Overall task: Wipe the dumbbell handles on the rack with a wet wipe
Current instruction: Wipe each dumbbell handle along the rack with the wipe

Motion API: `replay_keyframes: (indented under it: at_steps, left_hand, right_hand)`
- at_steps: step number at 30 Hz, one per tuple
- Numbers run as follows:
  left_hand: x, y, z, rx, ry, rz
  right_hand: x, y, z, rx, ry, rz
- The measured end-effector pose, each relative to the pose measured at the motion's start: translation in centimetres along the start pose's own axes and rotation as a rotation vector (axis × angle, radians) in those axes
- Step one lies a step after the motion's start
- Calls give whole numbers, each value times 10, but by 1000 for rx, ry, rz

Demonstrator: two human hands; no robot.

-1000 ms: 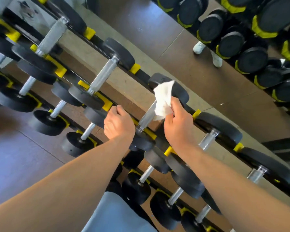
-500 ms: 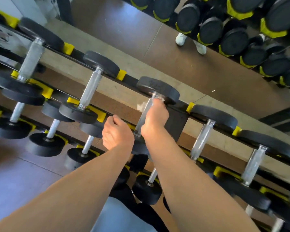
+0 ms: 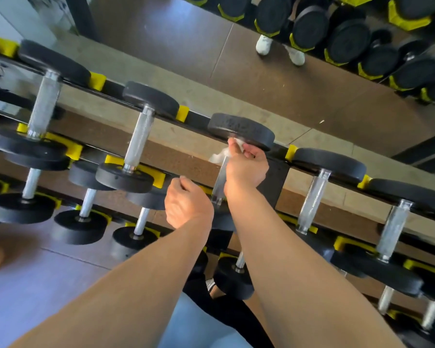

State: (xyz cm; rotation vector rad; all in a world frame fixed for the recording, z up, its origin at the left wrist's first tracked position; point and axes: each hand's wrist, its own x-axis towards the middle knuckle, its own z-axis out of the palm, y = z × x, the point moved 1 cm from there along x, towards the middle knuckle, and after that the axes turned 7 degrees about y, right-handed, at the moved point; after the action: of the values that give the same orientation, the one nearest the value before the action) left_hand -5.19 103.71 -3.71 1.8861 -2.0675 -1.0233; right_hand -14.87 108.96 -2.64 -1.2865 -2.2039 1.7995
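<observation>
Nearest us, the left hand (image 3: 186,205) hangs curled into a loose fist, holding nothing, just beside the right forearm. Beyond it, the right hand (image 3: 246,167) has its grip wrapped round the chrome dumbbell handle (image 3: 220,179) on the rack (image 3: 284,153), white wet wipe (image 3: 217,155) bunched under the fingers, right up against the far black weight plate (image 3: 241,130). Further back, a mirror (image 3: 312,96) reflects more dumbbells.
</observation>
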Motion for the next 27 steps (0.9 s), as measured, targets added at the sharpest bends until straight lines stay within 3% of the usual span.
replay_keyframes:
  at_steps: [3, 5, 10, 13, 14, 16, 18, 19, 21, 23, 25, 27]
  left_hand:
    - [0, 1, -1, -7, 0, 12]
    - [-1, 0, 0, 1, 0, 16]
    - [1, -2, 2, -9, 12, 32]
    - [2, -3, 2, 6, -8, 40]
    - [2, -3, 2, 5, -11, 43]
    - [2, -3, 2, 0, -13, 50]
    - [3, -5, 3, -8, -17, 41]
    - [4, -5, 4, -7, -20, 34]
    - [4, -5, 4, -5, -29, 30]
    - [4, -5, 5, -10, -34, 32]
    - [5, -5, 4, -13, -33, 33]
    - [5, -5, 4, -19, -34, 36]
  right_hand:
    - [1, -1, -12, -31, 44, -100]
    - [-1, 6, -23, -131, 37, -314]
    - [7, 28, -53, -507, -363, -1059]
    - [26, 20, -76, -687, -593, -1239]
    - [27, 17, -84, -740, -706, -1192]
    - [19, 17, -99, -862, -914, -913]
    - [14, 19, -107, -762, -942, -597]
    - [13, 16, -107, -632, -866, -455]
    - [22, 9, -99, -340, -546, -216]
    - [31, 1, -84, -188, -244, -91]
    - [30, 0, -62, -189, -155, -86]
    - [15, 4, -43, -279, -207, -185]
